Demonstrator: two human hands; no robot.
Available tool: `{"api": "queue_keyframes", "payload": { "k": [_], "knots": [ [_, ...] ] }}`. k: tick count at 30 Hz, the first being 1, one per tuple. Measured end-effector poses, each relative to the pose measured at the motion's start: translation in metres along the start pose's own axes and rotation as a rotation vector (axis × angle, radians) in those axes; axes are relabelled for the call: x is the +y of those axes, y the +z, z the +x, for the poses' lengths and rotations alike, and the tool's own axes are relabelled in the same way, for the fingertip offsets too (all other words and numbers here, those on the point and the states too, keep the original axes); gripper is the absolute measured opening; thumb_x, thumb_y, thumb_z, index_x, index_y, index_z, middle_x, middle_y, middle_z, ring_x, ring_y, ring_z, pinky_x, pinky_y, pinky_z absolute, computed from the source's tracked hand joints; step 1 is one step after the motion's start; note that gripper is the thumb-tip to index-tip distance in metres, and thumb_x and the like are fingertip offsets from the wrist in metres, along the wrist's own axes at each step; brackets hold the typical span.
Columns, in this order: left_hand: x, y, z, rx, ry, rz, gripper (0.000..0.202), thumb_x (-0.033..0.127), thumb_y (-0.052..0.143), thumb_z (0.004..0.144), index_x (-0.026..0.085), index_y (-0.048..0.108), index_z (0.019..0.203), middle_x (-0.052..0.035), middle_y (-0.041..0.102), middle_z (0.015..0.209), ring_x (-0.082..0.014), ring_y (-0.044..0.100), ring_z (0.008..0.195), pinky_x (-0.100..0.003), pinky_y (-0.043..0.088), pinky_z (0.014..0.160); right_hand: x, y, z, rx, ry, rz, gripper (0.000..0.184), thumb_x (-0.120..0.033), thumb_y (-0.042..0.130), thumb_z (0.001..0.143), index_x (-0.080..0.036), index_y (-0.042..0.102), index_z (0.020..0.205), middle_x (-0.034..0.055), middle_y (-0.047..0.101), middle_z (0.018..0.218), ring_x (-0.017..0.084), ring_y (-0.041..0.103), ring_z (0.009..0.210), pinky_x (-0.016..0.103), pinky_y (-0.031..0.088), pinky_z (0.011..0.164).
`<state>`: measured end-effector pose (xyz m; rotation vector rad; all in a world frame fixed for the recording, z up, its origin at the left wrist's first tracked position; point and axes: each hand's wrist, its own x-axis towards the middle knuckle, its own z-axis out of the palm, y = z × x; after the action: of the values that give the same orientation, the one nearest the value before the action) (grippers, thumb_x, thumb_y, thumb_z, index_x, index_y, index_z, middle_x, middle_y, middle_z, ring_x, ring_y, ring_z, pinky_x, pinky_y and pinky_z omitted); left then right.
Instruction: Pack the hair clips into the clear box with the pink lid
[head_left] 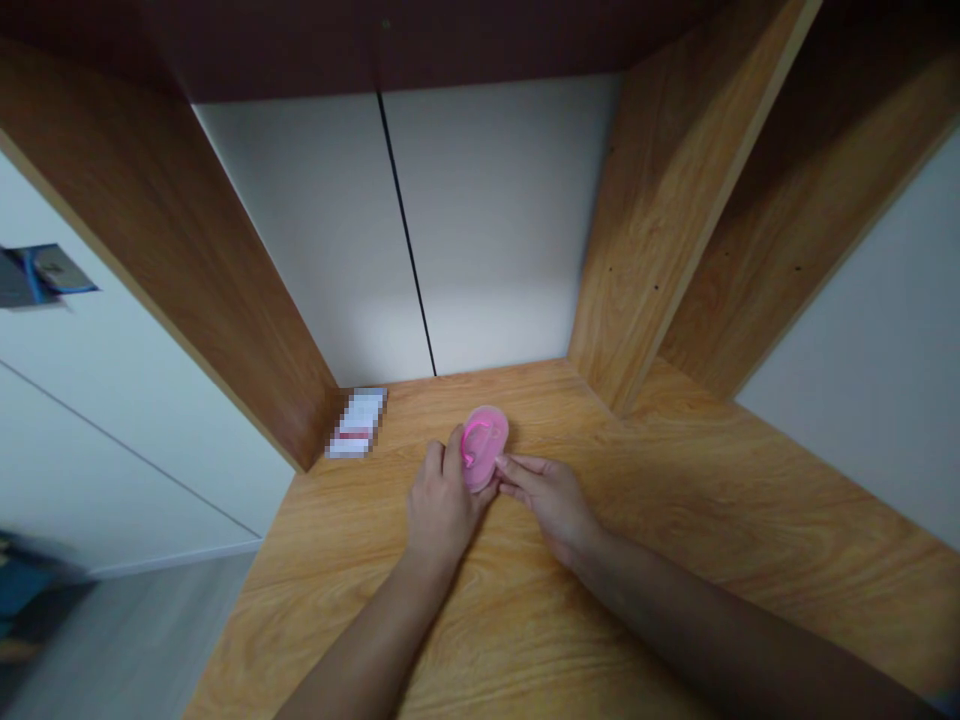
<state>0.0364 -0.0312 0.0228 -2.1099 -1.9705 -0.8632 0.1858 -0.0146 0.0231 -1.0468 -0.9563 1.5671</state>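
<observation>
A small pink oval case (491, 440) with a pale, translucent rim is held just above the wooden desktop. A brighter pink curved strip shows on its left part; I cannot make out what it is. My left hand (442, 500) grips the case from the left and below, fingers bent around its edge. From the right, my right hand (551, 495) pinches the lower right edge between thumb and fingers. The fingertips beneath the case are partly hidden.
On the wooden desktop (480, 620), a blurred white card or phone-like item (358, 422) lies at the back left. Wooden side panels (652, 210) and a white back panel (495, 220) enclose the desk. Grey floor (157, 620) shows at lower left.
</observation>
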Motion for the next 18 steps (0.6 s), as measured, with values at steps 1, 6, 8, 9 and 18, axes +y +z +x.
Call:
{"api": "queue_keyframes", "payload": {
  "k": [1,6,8,9,18],
  "knots": [
    [0.0,0.0,0.0,0.006,0.003,-0.006,0.072,0.049,0.07,0.086,0.02,0.041,0.144,-0.0071,0.059,0.105,-0.0234,0.066,0.088,-0.03,0.053,0.069,0.001,-0.001,0.001,0.011,-0.004,0.015,0.039,-0.051,0.085,0.065,-0.017,0.081,0.085,0.0087,0.078,0.087,0.021,0.069,0.086,0.035,0.05,0.09],
    [0.001,-0.003,0.002,0.021,0.016,-0.09,0.073,0.048,0.074,0.083,0.019,0.042,0.142,-0.0073,0.059,0.106,-0.0232,0.067,0.088,-0.031,0.055,0.072,0.008,-0.005,0.005,0.03,-0.017,0.049,0.035,-0.047,0.086,0.064,-0.016,0.079,0.08,0.0075,0.076,0.082,0.018,0.065,0.081,0.032,0.048,0.084],
    [0.0,-0.005,0.003,0.013,0.01,-0.124,0.072,0.045,0.075,0.082,0.019,0.044,0.14,-0.0071,0.059,0.105,-0.0232,0.067,0.087,-0.031,0.056,0.073,0.008,-0.005,0.006,-0.014,-0.014,0.053,0.035,-0.048,0.085,0.065,-0.016,0.078,0.077,0.0067,0.075,0.08,0.017,0.063,0.077,0.03,0.048,0.081],
    [0.0,-0.005,0.003,0.013,0.008,-0.142,0.072,0.044,0.076,0.081,0.019,0.044,0.14,-0.0071,0.059,0.105,-0.0233,0.067,0.088,-0.031,0.056,0.074,0.007,-0.006,0.006,-0.04,-0.013,0.05,0.035,-0.048,0.085,0.066,-0.016,0.077,0.076,0.0063,0.074,0.079,0.016,0.062,0.075,0.03,0.047,0.079],
    [-0.005,-0.002,0.0,-0.016,-0.005,-0.161,0.075,0.043,0.076,0.081,0.021,0.04,0.144,-0.0084,0.059,0.111,-0.0242,0.067,0.092,-0.031,0.056,0.074,0.009,-0.005,0.012,-0.12,-0.06,-0.057,0.04,-0.056,0.078,0.071,-0.019,0.064,0.073,0.0023,0.067,0.072,0.016,0.059,0.07,0.03,0.044,0.072]
  ]
}}
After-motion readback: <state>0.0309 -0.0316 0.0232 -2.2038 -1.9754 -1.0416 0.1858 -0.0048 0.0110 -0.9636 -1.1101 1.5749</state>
